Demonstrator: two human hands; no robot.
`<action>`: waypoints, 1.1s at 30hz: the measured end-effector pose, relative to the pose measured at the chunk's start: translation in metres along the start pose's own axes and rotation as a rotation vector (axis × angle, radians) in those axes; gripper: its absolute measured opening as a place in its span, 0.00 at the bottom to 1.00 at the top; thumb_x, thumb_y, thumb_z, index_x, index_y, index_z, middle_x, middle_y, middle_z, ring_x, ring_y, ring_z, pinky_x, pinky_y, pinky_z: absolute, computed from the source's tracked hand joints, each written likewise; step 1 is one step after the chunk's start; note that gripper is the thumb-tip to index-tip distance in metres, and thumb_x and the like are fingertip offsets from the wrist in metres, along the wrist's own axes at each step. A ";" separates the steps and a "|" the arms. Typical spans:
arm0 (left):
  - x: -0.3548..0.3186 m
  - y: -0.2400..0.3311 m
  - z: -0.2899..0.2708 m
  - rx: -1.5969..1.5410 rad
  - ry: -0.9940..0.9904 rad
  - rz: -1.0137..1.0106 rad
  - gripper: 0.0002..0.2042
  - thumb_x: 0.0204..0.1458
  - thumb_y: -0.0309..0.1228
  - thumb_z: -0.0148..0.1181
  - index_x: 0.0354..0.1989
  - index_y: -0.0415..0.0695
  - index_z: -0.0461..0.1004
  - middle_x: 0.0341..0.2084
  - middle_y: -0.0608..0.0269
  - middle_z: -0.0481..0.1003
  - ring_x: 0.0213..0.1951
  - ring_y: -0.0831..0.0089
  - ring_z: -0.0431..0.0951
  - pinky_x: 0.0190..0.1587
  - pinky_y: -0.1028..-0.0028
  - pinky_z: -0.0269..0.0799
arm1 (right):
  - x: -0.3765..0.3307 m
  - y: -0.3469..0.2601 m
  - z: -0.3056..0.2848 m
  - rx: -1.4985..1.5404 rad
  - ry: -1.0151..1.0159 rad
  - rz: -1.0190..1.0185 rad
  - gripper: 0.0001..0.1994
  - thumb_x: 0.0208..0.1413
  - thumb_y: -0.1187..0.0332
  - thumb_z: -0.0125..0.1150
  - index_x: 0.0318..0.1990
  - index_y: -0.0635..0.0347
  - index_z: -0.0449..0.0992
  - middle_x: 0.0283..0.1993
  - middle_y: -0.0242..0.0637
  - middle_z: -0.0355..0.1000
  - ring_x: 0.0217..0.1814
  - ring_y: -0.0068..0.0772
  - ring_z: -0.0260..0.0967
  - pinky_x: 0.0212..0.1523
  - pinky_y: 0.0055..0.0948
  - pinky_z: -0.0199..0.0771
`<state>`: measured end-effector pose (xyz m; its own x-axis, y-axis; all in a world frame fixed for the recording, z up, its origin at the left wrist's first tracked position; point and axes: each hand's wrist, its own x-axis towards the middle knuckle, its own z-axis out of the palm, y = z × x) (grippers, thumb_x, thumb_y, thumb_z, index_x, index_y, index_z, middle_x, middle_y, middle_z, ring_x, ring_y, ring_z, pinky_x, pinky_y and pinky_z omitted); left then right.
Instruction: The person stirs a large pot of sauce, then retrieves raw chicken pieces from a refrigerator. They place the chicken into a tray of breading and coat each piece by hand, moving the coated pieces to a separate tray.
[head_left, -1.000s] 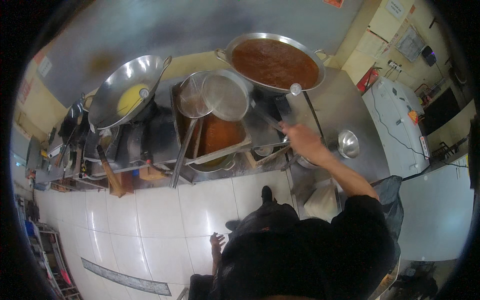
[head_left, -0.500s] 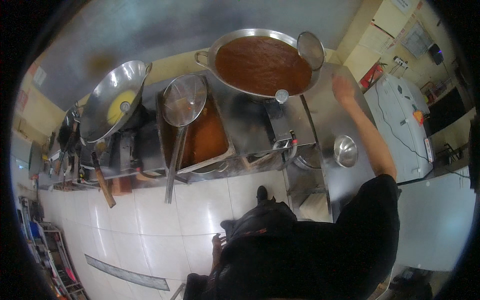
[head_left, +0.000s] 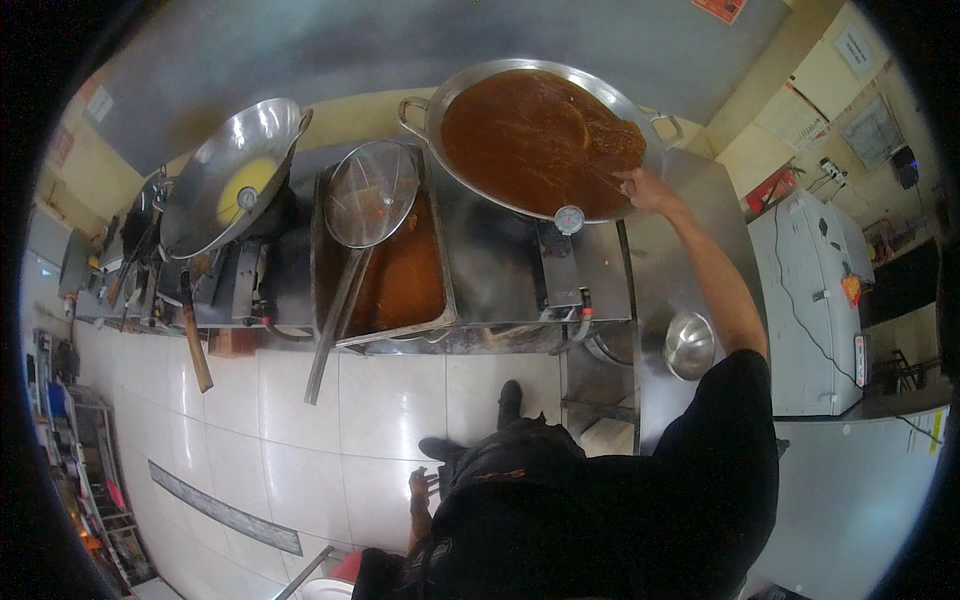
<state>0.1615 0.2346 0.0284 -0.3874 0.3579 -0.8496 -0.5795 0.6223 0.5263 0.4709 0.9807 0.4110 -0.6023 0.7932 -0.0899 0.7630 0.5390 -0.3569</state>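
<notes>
right hand (head_left: 640, 186) reaches to the near rim of the big wok (head_left: 450, 90) of brown sauce, closed on a thin handle whose long axis runs away over the sauce. left hand (head_left: 420, 492) hangs low, grip unclear.

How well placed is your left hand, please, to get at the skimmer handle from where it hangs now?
Probably not without moving: the left hand hangs low by the hip, well apart from the skimmer handle, though only open floor lies between them.
</notes>
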 end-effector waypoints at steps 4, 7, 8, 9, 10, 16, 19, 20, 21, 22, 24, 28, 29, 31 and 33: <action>-0.005 -0.021 0.002 0.226 -0.078 0.275 0.22 0.58 0.53 0.49 0.52 0.51 0.63 0.41 0.52 0.75 0.42 0.56 0.77 0.37 0.54 0.72 | -0.013 -0.003 -0.005 -0.018 -0.071 -0.118 0.19 0.60 0.70 0.49 0.60 0.56 0.68 0.42 0.55 0.74 0.41 0.44 0.72 0.45 0.36 0.70; -0.008 -0.036 -0.002 0.266 -0.138 0.651 0.24 0.56 0.54 0.50 0.53 0.51 0.62 0.42 0.51 0.75 0.40 0.59 0.76 0.36 0.56 0.72 | -0.036 -0.015 -0.012 0.080 -0.094 -0.133 0.20 0.61 0.68 0.51 0.61 0.52 0.68 0.38 0.51 0.75 0.36 0.36 0.72 0.40 0.35 0.70; -0.008 -0.038 -0.005 0.245 -0.139 0.667 0.24 0.56 0.55 0.50 0.53 0.51 0.62 0.41 0.52 0.75 0.39 0.59 0.76 0.35 0.57 0.72 | -0.046 -0.020 -0.015 0.128 -0.157 -0.043 0.20 0.62 0.67 0.51 0.61 0.50 0.68 0.42 0.51 0.75 0.40 0.38 0.72 0.45 0.36 0.70; -0.009 -0.040 -0.007 0.225 -0.141 0.683 0.25 0.56 0.55 0.50 0.53 0.51 0.62 0.41 0.52 0.75 0.39 0.59 0.76 0.35 0.57 0.72 | -0.057 -0.026 -0.017 0.177 -0.192 0.005 0.20 0.62 0.66 0.52 0.61 0.49 0.68 0.43 0.50 0.75 0.40 0.37 0.71 0.45 0.36 0.70; -0.008 -0.039 -0.011 0.188 -0.128 0.584 0.25 0.56 0.55 0.50 0.53 0.51 0.62 0.41 0.52 0.75 0.38 0.59 0.76 0.35 0.57 0.73 | -0.067 -0.032 -0.021 0.224 -0.224 0.054 0.20 0.62 0.64 0.52 0.61 0.47 0.68 0.43 0.49 0.75 0.41 0.35 0.71 0.45 0.35 0.70; 0.000 -0.015 -0.035 0.210 -0.059 0.163 0.25 0.57 0.56 0.47 0.53 0.52 0.63 0.37 0.54 0.77 0.37 0.60 0.78 0.34 0.58 0.73 | -0.108 -0.054 -0.030 0.379 -0.236 0.120 0.20 0.63 0.64 0.53 0.62 0.43 0.68 0.22 0.27 0.66 0.20 0.19 0.56 0.21 0.25 0.60; 0.004 -0.004 -0.045 -0.006 -0.066 0.002 0.24 0.57 0.56 0.47 0.53 0.53 0.63 0.35 0.55 0.78 0.36 0.62 0.78 0.33 0.57 0.73 | -0.119 -0.055 -0.031 0.395 -0.221 0.093 0.20 0.63 0.65 0.53 0.62 0.41 0.68 0.18 0.23 0.60 0.16 0.17 0.50 0.17 0.25 0.55; 0.004 -0.002 -0.047 -0.027 -0.061 0.022 0.23 0.57 0.55 0.48 0.52 0.52 0.64 0.35 0.55 0.78 0.36 0.61 0.78 0.34 0.56 0.72 | -0.123 -0.055 -0.031 0.428 -0.230 0.089 0.20 0.63 0.65 0.52 0.62 0.42 0.68 0.18 0.23 0.61 0.16 0.17 0.50 0.17 0.25 0.55; 0.005 0.000 -0.048 -0.001 -0.027 0.005 0.23 0.57 0.55 0.49 0.52 0.52 0.64 0.36 0.55 0.78 0.36 0.61 0.78 0.34 0.56 0.72 | -0.127 -0.055 -0.031 0.478 -0.249 0.103 0.20 0.63 0.66 0.52 0.62 0.42 0.68 0.18 0.23 0.61 0.16 0.17 0.50 0.18 0.25 0.55; 0.004 0.000 -0.050 0.026 0.007 -0.012 0.22 0.57 0.54 0.49 0.51 0.52 0.64 0.36 0.54 0.77 0.36 0.60 0.78 0.34 0.56 0.72 | -0.130 -0.056 -0.031 0.464 -0.237 0.104 0.19 0.63 0.66 0.52 0.62 0.43 0.68 0.18 0.23 0.60 0.16 0.17 0.51 0.17 0.24 0.55; 0.001 -0.001 -0.053 0.056 0.024 -0.045 0.22 0.57 0.54 0.49 0.51 0.52 0.64 0.37 0.53 0.77 0.37 0.59 0.78 0.35 0.55 0.72 | -0.137 -0.058 -0.033 0.474 -0.230 0.140 0.19 0.63 0.65 0.52 0.62 0.44 0.68 0.18 0.23 0.60 0.16 0.16 0.51 0.17 0.23 0.55; -0.007 -0.013 -0.064 0.051 -0.013 -0.013 0.21 0.58 0.54 0.48 0.51 0.52 0.63 0.38 0.52 0.77 0.37 0.56 0.78 0.35 0.54 0.72 | -0.149 -0.068 -0.039 0.529 -0.203 0.136 0.19 0.63 0.67 0.51 0.62 0.46 0.68 0.17 0.23 0.59 0.15 0.17 0.51 0.15 0.22 0.53; -0.007 -0.017 -0.068 0.046 -0.013 0.020 0.21 0.58 0.54 0.48 0.51 0.52 0.63 0.38 0.51 0.76 0.37 0.55 0.78 0.35 0.53 0.72 | -0.152 -0.071 -0.042 0.566 -0.222 0.150 0.20 0.63 0.67 0.51 0.63 0.46 0.67 0.18 0.23 0.59 0.15 0.17 0.52 0.15 0.22 0.53; -0.005 -0.026 -0.074 0.151 -0.071 0.155 0.23 0.57 0.56 0.48 0.52 0.52 0.63 0.40 0.48 0.75 0.40 0.52 0.76 0.37 0.50 0.71 | -0.156 -0.078 -0.047 0.596 -0.228 0.177 0.20 0.63 0.68 0.50 0.63 0.46 0.67 0.18 0.24 0.60 0.14 0.17 0.52 0.13 0.22 0.52; 0.000 -0.033 -0.080 0.134 -0.076 0.112 0.24 0.56 0.56 0.48 0.52 0.51 0.62 0.41 0.47 0.75 0.41 0.51 0.76 0.38 0.49 0.70 | -0.161 -0.083 -0.053 0.582 -0.202 0.206 0.20 0.63 0.69 0.50 0.63 0.46 0.67 0.17 0.25 0.61 0.14 0.17 0.52 0.13 0.22 0.52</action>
<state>0.1233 0.1585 0.0134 -0.3859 0.4785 -0.7888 -0.4332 0.6609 0.6129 0.5164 0.8232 0.5040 -0.5331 0.7641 -0.3634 0.6500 0.0949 -0.7540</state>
